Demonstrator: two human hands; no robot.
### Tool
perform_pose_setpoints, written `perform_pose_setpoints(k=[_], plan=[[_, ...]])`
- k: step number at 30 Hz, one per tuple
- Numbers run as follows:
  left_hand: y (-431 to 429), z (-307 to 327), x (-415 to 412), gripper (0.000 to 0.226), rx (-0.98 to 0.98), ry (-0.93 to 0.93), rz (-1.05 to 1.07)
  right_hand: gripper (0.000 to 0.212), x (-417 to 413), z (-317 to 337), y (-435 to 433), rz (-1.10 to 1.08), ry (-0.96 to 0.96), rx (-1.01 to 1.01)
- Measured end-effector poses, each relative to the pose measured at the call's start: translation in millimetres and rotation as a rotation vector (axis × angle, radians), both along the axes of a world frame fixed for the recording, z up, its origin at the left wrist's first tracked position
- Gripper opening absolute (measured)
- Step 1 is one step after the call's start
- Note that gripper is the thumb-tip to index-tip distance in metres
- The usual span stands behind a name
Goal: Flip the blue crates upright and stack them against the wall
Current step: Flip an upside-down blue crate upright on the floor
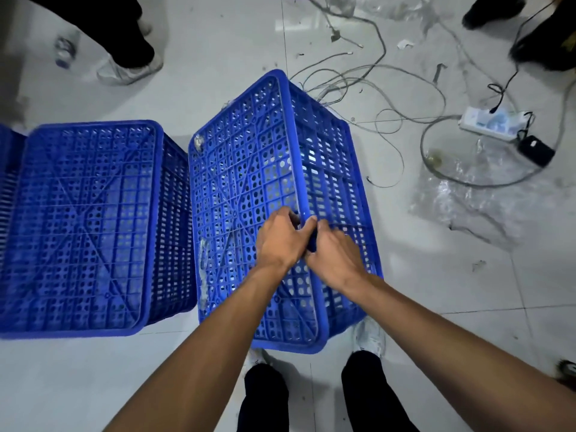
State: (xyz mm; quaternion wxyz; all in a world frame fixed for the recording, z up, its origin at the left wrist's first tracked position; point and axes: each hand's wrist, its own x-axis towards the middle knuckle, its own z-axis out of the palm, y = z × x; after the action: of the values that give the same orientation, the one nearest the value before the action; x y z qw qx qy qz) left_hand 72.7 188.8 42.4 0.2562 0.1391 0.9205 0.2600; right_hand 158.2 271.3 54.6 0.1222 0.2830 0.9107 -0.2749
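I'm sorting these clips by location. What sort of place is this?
Probably a workshop or storeroom floor, not a home: pale tiled floor strewn with loose cables, a power strip, crumpled plastic wrap, and large upturned blue crates.

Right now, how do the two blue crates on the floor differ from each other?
The right crate is gripped along its top right edge by both the left hand and the right hand; the left crate is untouched. The right crate sits skewed and looks tipped; the left crate lies flat and square. The right crate has whitish scraps stuck near its left edge; the left crate looks clean. Both are blue perforated plastic, bottoms up.
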Motion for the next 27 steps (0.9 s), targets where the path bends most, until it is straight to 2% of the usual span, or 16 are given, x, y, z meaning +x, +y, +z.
perform_pose_setpoints(k=[3,7,10,14,18,20,22,24,27], plan=[[-17.0,2.1,-10.2,0.042,-0.037,0.018,0.031,0.046,-5.9,-0.5,-12.6,0.094,0.04,-0.041],[-45.3,7.1,-23.0,0.041,-0.079,0.077,0.015,0.035,-12.2,-6.1,-16.6,0.128,0.095,-0.122],[-69.2,8.9,-32.6,0.038,-0.117,0.129,0.002,0.049,-15.6,-17.4,-6.8,-0.035,0.071,-0.142],[-102.0,7.0,-47.5,0.035,-0.182,0.183,0.027,0.037,-10.4,-42.4,13.5,-0.235,-0.056,-0.066],[-129.5,2.1,-62.7,0.038,-0.216,0.234,0.068,0.051,2.0,-64.7,21.1,-0.38,-0.213,-0.064],[-139.9,-1.4,-68.7,0.039,-0.217,0.253,0.076,0.064,5.7,-76.1,19.1,-0.423,-0.316,-0.167],[-146.6,-5.1,-73.3,0.036,-0.216,0.272,0.073,0.073,7.9,-86.8,12.9,-0.514,-0.404,-0.392],[-149.5,-7.3,-76.0,0.03,-0.206,0.288,0.07,0.074,10.8,-95.6,7.9,-0.63,-0.394,-0.519],[-151.6,-7.6,-80.3,0.026,-0.196,0.305,0.06,0.072,13.1,-104.2,4.6,-0.726,-0.302,-0.524]])
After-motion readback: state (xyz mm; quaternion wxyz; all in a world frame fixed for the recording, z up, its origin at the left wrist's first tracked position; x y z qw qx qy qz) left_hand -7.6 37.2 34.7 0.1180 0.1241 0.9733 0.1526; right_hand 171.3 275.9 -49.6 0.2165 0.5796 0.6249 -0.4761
